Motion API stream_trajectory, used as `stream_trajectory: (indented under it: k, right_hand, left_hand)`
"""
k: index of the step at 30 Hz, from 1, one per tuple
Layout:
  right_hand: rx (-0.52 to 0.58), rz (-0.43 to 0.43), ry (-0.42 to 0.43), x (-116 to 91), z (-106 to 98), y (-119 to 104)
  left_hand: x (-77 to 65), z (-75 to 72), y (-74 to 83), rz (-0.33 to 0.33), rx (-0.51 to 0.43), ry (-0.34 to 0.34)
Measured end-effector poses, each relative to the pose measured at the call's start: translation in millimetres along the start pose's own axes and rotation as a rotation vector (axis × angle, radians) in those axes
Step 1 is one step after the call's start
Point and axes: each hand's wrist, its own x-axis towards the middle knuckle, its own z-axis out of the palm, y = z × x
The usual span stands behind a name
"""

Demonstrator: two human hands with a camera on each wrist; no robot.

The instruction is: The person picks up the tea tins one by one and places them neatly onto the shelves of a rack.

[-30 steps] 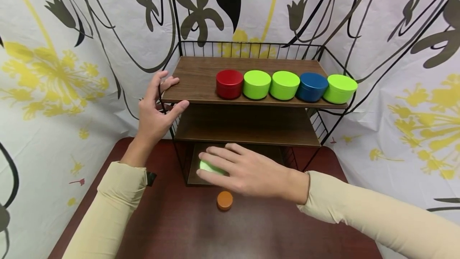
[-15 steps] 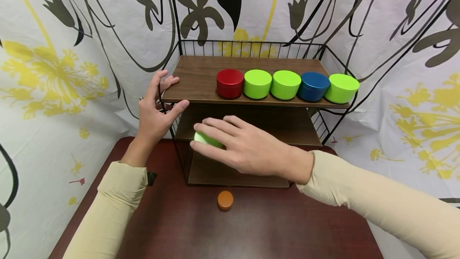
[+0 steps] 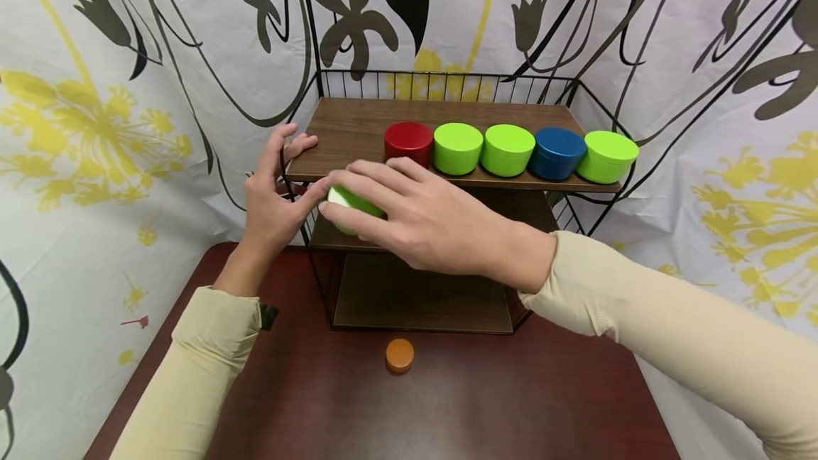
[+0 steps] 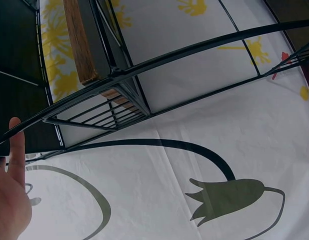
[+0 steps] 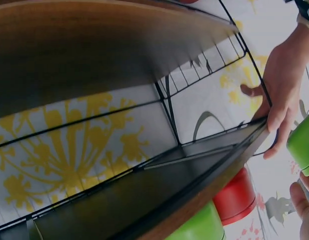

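My right hand (image 3: 434, 222) grips a green round tin (image 3: 350, 202) from above, in front of the top shelf's left part; the hand covers much of the tin. In the right wrist view that tin (image 5: 303, 145) shows at the right edge, beside my fingertips. My left hand (image 3: 271, 194) holds the front left corner of the black wire shelf rack (image 3: 409, 180), its thumb close to the green tin. A red tin (image 3: 407, 140), two green tins (image 3: 457, 150), a blue tin (image 3: 557, 154) and another green tin (image 3: 607, 157) stand in a row on the top shelf.
A small orange round lidded piece (image 3: 400, 355) lies on the dark red table (image 3: 447, 403), in front of the rack. Below the top shelf are a middle shelf (image 3: 517, 215) and a bottom shelf (image 3: 422, 297). A patterned curtain (image 3: 96, 183) hangs around the rack.
My right hand has lifted the green tin from the bottom shelf level, up and slightly left, to the top shelf's front edge. My left hand stays at the rack's corner.
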Motion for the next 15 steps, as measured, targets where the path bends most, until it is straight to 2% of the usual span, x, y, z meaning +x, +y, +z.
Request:
stream_trajectory:
  k: [9,15]
  right_hand:
    - [-0.034,0.058,-0.012,21,-4,16]
    - [-0.020,0.088,-0.004,30,-1,28]
  left_hand:
    - [0.3,0.5,0.0,0.002,-0.024,0.003]
    - [0.0,-1.2,0.4,0.008,-0.003,-0.005]
